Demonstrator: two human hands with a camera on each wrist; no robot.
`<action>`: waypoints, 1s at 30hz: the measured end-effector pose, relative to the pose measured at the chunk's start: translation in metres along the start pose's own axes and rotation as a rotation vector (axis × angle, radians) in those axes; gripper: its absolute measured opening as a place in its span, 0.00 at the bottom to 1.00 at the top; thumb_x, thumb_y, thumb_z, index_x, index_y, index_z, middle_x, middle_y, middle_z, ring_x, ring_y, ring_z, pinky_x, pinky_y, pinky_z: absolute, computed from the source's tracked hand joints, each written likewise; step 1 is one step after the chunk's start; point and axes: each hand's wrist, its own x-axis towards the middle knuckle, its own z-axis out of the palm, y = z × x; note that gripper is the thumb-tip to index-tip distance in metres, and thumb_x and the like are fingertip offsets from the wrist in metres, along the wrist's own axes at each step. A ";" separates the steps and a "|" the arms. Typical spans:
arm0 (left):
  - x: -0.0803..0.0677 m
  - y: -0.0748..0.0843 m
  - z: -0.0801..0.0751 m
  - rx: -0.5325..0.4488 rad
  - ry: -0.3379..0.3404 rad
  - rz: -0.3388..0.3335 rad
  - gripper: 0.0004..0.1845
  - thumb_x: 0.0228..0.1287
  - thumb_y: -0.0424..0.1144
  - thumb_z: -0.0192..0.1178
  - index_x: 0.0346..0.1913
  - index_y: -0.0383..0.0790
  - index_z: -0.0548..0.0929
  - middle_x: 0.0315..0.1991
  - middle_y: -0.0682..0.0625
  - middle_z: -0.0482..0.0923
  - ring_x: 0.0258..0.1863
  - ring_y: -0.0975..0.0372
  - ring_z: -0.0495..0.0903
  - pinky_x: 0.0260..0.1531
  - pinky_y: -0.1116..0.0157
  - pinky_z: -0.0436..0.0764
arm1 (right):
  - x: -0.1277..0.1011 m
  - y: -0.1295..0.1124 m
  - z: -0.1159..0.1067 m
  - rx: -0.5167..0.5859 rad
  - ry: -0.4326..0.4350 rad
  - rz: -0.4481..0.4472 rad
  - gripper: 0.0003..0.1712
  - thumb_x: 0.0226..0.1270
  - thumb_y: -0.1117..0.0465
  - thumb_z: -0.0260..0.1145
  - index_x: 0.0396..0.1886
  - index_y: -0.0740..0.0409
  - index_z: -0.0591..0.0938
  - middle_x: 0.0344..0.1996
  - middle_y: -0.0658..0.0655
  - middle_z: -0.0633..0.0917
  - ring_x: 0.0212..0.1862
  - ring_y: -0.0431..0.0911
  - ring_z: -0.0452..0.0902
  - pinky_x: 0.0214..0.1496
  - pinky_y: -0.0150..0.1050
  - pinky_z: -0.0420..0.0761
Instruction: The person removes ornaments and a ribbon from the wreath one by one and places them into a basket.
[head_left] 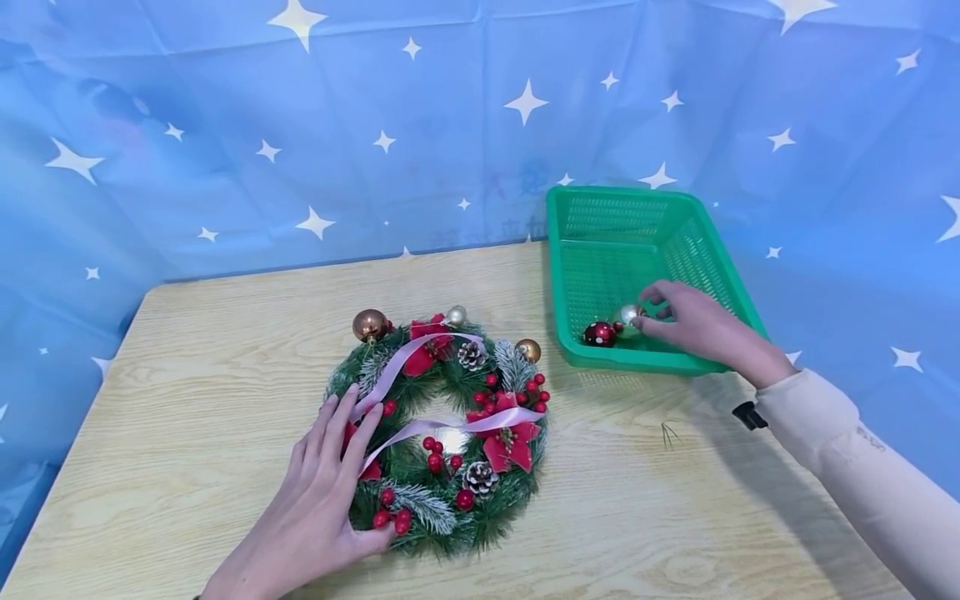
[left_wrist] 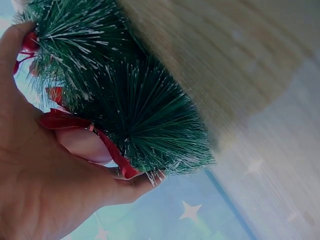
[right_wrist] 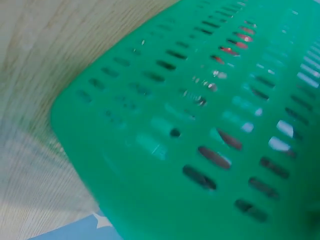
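Well under way, by the look of it: wreath [head_left: 442, 433] lying flat near the middle of the bench [head_left: 187, 350], already dressed with a copper bauble [head_left: 370, 324] on its far left rim, a small silver one [head_left: 455, 315] at the far edge, a gold one [head_left: 528, 350] on the far right, plus red berries, pine cones, poinsettias and a pink ribbon [head_left: 420, 429]. Left to go, seemingly two pieces only: a silver bauble [head_left: 628, 317] and a red bauble [head_left: 600, 334], both in the near corner of the green basket [head_left: 600, 217] standing right of the wreath and well apart from it.

Left hand [head_left: 322, 492] spread on the wreath's near-left side, fingers straight over the greenery, thumb tucked under the near rim as the left wrist view shows [left_wrist: 125, 187]; steadying rather than clutching. Right hand [head_left: 693, 325] reaching over the basket's near wall, fingertips closed on the silver bauble, red bauble just left of it.

Open bench all round the wreath: wide to its left, a broad strip nearer the person, a clear lane between it and the basket. Basket close to the bench's far right edge, its right side reaching past it over the blue star cloth [head_left: 480, 125]. Stray pine needles [head_left: 666, 433] on the bench right of the wreath
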 end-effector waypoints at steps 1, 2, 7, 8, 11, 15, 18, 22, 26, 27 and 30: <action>0.000 0.000 0.000 -0.004 -0.002 0.002 0.79 0.42 0.64 0.86 0.90 0.41 0.46 0.89 0.38 0.35 0.84 0.32 0.43 0.61 0.22 0.66 | -0.001 -0.002 0.001 0.012 0.018 0.000 0.36 0.85 0.47 0.66 0.74 0.71 0.72 0.68 0.76 0.77 0.64 0.71 0.78 0.61 0.70 0.78; 0.001 -0.001 0.000 -0.008 -0.004 0.004 0.79 0.42 0.64 0.86 0.90 0.41 0.46 0.89 0.38 0.34 0.84 0.32 0.42 0.62 0.22 0.66 | -0.003 -0.004 0.001 0.024 0.039 -0.002 0.37 0.85 0.46 0.65 0.76 0.71 0.71 0.69 0.76 0.76 0.65 0.71 0.78 0.62 0.70 0.78; 0.002 -0.003 -0.002 -0.023 -0.005 0.013 0.79 0.42 0.62 0.86 0.90 0.40 0.46 0.89 0.38 0.35 0.84 0.32 0.42 0.63 0.23 0.64 | -0.010 -0.020 0.008 0.079 0.160 -0.037 0.41 0.86 0.41 0.61 0.81 0.67 0.67 0.74 0.72 0.71 0.68 0.70 0.75 0.64 0.71 0.75; 0.002 -0.003 -0.002 -0.024 -0.006 0.014 0.78 0.42 0.62 0.86 0.90 0.40 0.46 0.89 0.38 0.35 0.84 0.32 0.42 0.63 0.23 0.64 | -0.012 -0.023 0.010 0.081 0.186 -0.052 0.40 0.87 0.41 0.60 0.81 0.66 0.66 0.74 0.71 0.71 0.68 0.70 0.74 0.64 0.71 0.75; 0.003 -0.004 -0.002 -0.027 -0.006 0.020 0.78 0.43 0.62 0.86 0.90 0.40 0.46 0.89 0.37 0.35 0.84 0.32 0.42 0.63 0.23 0.65 | -0.016 -0.032 0.017 0.096 0.259 -0.103 0.38 0.88 0.43 0.59 0.81 0.64 0.67 0.73 0.70 0.71 0.68 0.69 0.73 0.64 0.69 0.75; 0.004 -0.006 -0.003 -0.033 -0.007 0.028 0.78 0.43 0.61 0.86 0.90 0.40 0.45 0.89 0.38 0.36 0.84 0.32 0.42 0.63 0.23 0.65 | -0.022 -0.044 0.025 0.116 0.332 -0.174 0.35 0.87 0.45 0.61 0.80 0.63 0.70 0.72 0.67 0.72 0.69 0.64 0.72 0.66 0.67 0.74; 0.004 -0.006 -0.003 -0.032 -0.004 0.033 0.78 0.43 0.60 0.86 0.90 0.40 0.46 0.89 0.38 0.36 0.84 0.32 0.42 0.63 0.23 0.65 | -0.024 -0.052 0.031 0.116 0.353 -0.218 0.33 0.87 0.47 0.62 0.79 0.62 0.71 0.73 0.65 0.72 0.70 0.61 0.71 0.68 0.67 0.72; 0.005 -0.007 -0.004 -0.029 0.001 0.038 0.78 0.41 0.59 0.85 0.90 0.40 0.46 0.89 0.38 0.37 0.84 0.32 0.43 0.63 0.24 0.65 | -0.027 -0.062 0.039 0.106 0.341 -0.243 0.33 0.87 0.47 0.62 0.79 0.59 0.71 0.76 0.61 0.70 0.71 0.58 0.70 0.68 0.64 0.72; 0.005 -0.008 -0.003 -0.040 -0.005 0.040 0.78 0.42 0.59 0.86 0.90 0.41 0.46 0.89 0.38 0.37 0.84 0.32 0.44 0.64 0.24 0.63 | -0.031 -0.070 0.048 0.089 0.324 -0.251 0.33 0.86 0.46 0.63 0.80 0.57 0.71 0.78 0.59 0.69 0.75 0.58 0.68 0.71 0.67 0.71; 0.005 -0.009 -0.003 -0.043 -0.007 0.039 0.78 0.42 0.59 0.86 0.90 0.41 0.46 0.89 0.39 0.37 0.84 0.32 0.44 0.64 0.24 0.63 | -0.032 -0.072 0.049 0.084 0.322 -0.257 0.33 0.86 0.46 0.63 0.80 0.57 0.71 0.79 0.59 0.68 0.77 0.58 0.67 0.71 0.68 0.71; 0.005 -0.009 -0.003 -0.048 -0.012 0.037 0.78 0.42 0.59 0.86 0.90 0.41 0.46 0.89 0.39 0.37 0.84 0.32 0.44 0.64 0.24 0.64 | -0.035 -0.077 0.054 0.068 0.331 -0.289 0.33 0.86 0.47 0.64 0.80 0.57 0.71 0.80 0.59 0.68 0.78 0.59 0.66 0.70 0.68 0.73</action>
